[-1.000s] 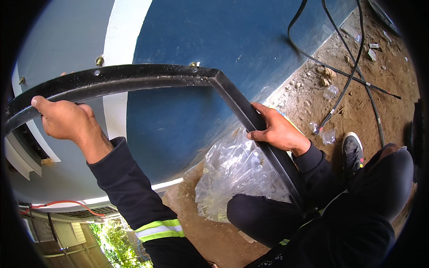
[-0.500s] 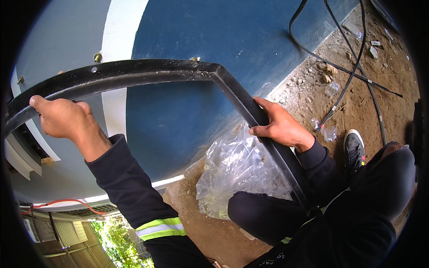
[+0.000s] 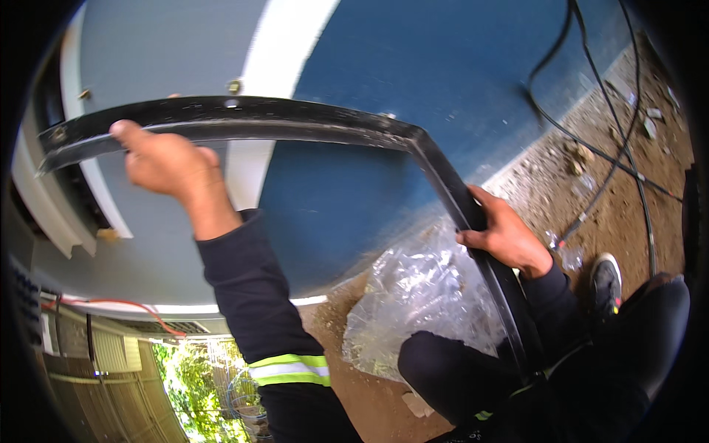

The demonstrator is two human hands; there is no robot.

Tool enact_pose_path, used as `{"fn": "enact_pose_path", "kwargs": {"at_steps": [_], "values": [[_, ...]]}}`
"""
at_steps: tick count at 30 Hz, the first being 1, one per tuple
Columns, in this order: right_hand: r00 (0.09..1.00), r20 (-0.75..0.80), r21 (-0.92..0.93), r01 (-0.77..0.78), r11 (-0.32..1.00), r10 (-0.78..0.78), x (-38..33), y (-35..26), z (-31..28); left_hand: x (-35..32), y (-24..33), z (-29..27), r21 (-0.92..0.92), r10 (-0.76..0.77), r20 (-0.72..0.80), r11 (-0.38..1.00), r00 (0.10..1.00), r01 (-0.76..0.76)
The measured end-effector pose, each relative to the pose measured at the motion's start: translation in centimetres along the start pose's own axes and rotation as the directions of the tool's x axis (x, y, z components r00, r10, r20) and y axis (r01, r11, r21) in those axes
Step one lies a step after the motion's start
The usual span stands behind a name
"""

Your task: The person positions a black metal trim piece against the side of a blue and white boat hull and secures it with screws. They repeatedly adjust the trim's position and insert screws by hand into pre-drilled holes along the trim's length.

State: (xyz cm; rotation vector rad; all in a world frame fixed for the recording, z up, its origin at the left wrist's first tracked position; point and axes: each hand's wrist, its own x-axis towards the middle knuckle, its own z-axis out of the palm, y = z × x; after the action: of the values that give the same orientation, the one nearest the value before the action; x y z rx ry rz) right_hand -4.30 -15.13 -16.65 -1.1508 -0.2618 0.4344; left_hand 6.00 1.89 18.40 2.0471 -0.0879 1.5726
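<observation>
Both my hands grip a black L-shaped metal bracket [image 3: 317,127] held up against the painted wall. My left hand [image 3: 168,164] is wrapped around its long upper arm, close to the end at the left, thumb on the near face. Lower down, my right hand [image 3: 504,227] clasps the shorter arm, which slants toward my lap; its fingers go behind the metal. A brass-coloured bolt [image 3: 234,87] sticks out of the wall just above the long arm. Another bolt [image 3: 85,94] shows farther left. Holes are visible in the long arm.
Crumpled clear plastic [image 3: 425,295] lies on the dirt below the bracket, beside my knee. Black cables [image 3: 624,159] hang and cross at the right over rubble. A pale window frame [image 3: 55,177] stands at the left, and an orange cord [image 3: 140,304] runs at lower left.
My view has swung left, so wall, bracket and hands appear farther right. The bracket's left end has come into sight. Both hands keep their hold on it.
</observation>
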Motion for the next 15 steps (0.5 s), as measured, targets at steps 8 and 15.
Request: {"fn": "enact_pose_path", "kwargs": {"at_steps": [8,15], "values": [[0.999,-0.011,0.096,-0.029,0.995,0.03,-0.2,-0.9,0.7,1.0,-0.5,1.4,-0.232,-0.005,-0.013,0.973,1.0,0.002],[0.997,0.026,0.086,-0.074,0.994,0.072,-0.4,-1.7,0.4,1.0,-0.7,0.7,-0.337,-0.01,0.157,0.94,0.988,0.063]]}}
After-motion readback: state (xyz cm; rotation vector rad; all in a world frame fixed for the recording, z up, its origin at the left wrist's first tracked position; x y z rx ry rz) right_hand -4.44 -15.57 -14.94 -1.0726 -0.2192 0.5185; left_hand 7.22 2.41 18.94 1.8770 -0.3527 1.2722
